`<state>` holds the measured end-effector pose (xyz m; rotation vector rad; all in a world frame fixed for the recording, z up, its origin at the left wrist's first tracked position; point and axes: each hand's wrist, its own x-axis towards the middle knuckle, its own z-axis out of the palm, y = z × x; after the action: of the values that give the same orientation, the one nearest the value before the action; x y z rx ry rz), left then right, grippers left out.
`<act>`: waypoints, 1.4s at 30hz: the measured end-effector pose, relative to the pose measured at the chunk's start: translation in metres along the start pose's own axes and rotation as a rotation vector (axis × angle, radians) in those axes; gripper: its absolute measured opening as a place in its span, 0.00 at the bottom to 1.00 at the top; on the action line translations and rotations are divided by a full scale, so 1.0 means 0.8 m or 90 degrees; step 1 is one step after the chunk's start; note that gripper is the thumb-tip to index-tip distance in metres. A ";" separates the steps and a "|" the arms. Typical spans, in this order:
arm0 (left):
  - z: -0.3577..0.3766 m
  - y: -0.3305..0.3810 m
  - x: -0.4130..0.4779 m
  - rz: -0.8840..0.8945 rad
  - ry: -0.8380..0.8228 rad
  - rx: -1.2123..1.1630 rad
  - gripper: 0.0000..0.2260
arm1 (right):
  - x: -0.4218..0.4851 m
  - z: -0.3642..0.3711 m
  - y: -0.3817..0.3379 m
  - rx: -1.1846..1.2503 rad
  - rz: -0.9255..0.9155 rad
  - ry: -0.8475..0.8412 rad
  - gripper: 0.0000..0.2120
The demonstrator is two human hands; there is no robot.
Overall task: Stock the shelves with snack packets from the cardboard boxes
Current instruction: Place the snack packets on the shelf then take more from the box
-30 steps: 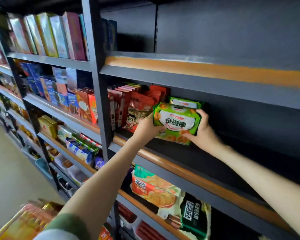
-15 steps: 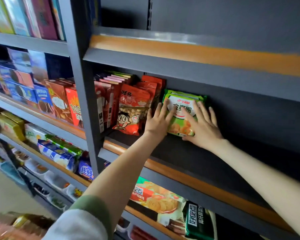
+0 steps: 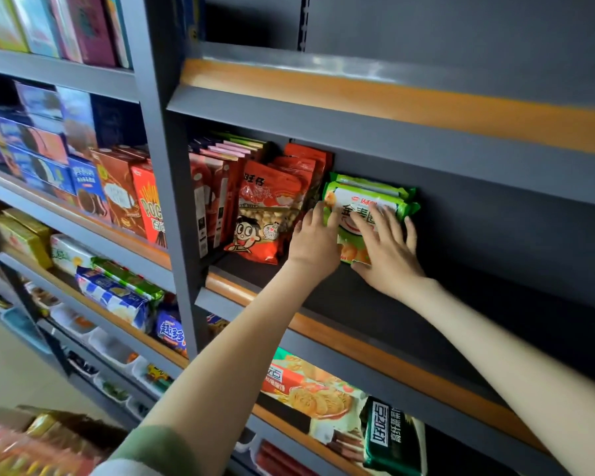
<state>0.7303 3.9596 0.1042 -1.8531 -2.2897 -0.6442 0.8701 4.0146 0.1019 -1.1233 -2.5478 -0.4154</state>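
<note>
Fingers [image 3: 318,214] of the left hand [image 3: 315,240] lie straight against the left edge of the green packet [image 3: 368,201], which stands on the shelf [image 3: 358,304] just beside the red packets [image 3: 272,207]; the right hand [image 3: 389,255] presses flat on its front, grasping nothing. It looks light, soft and crinkly, probably brittle inside, and is best held by both side edges. Open shelf room lies to the right

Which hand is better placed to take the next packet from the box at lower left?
Left, probably. The left hand touches only the green packet at its left edge, and the cardboard box is on that side. The right hand presses flat on the packet's front, farther away.
</note>
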 end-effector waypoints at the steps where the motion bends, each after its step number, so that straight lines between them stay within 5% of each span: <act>1: -0.008 -0.001 -0.011 -0.011 0.018 -0.030 0.31 | -0.003 -0.006 -0.011 0.036 0.001 0.011 0.41; 11: -0.066 -0.033 -0.219 -0.165 0.232 -0.134 0.17 | -0.081 -0.077 -0.152 0.374 -0.193 0.062 0.21; 17: -0.062 -0.011 -0.436 -0.427 0.241 -0.034 0.17 | -0.222 -0.070 -0.256 0.527 -0.423 -0.027 0.17; 22: -0.034 0.056 -0.676 -0.723 0.213 0.001 0.18 | -0.393 -0.053 -0.353 0.584 -0.610 -0.202 0.19; 33: 0.011 0.253 -1.119 -1.267 0.091 0.024 0.18 | -0.787 -0.070 -0.474 0.475 -1.004 -0.474 0.26; 38: 0.055 0.302 -1.247 -1.412 -0.011 -0.049 0.21 | -0.920 -0.030 -0.508 0.318 -1.100 -0.616 0.31; 42: 0.089 0.302 -1.324 -1.455 -0.077 -0.160 0.21 | -1.008 -0.001 -0.539 0.233 -1.068 -0.711 0.34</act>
<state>1.2268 3.0699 -0.2785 1.6044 -3.2295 -0.7252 1.0605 3.2067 -0.2808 1.5865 -3.5267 0.5490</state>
